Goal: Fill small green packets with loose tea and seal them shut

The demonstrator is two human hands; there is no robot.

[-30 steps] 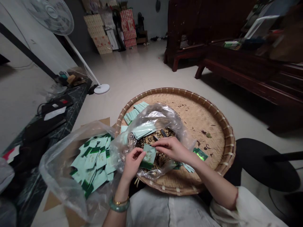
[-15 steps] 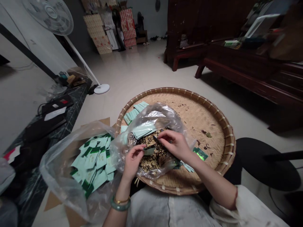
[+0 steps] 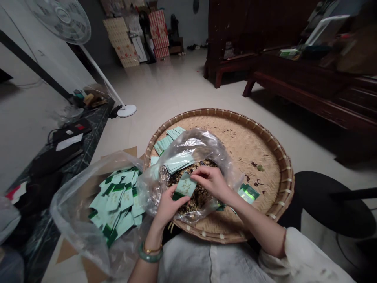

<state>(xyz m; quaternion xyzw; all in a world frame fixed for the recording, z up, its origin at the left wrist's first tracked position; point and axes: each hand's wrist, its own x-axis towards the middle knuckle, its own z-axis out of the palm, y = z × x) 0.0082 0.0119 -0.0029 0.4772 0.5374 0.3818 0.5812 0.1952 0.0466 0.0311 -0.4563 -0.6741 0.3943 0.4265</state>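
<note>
Mint-green packet [image 3: 186, 184] held mid-frame, above dried mix [image 3: 200, 198].
Pinched at dark lower end by left hand [image 3: 166, 206], at upper corner by right hand [image 3: 214, 182]; thin, so probably calling for light fingertips. Below, crumbly, flecked texture inside crinkled, glossy plastic bag [image 3: 196, 142] on round woven tray [image 3: 249, 137]; flat sachets [image 3: 125, 198] heaped lower left.

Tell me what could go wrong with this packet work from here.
The packet is tilted between the left hand and right hand, so contents might spill.

Loose dried pieces lie right below; a dropped packet would probably land among them.

The clear bag has a loose rim near both hands, which a wrist could snag.
</note>
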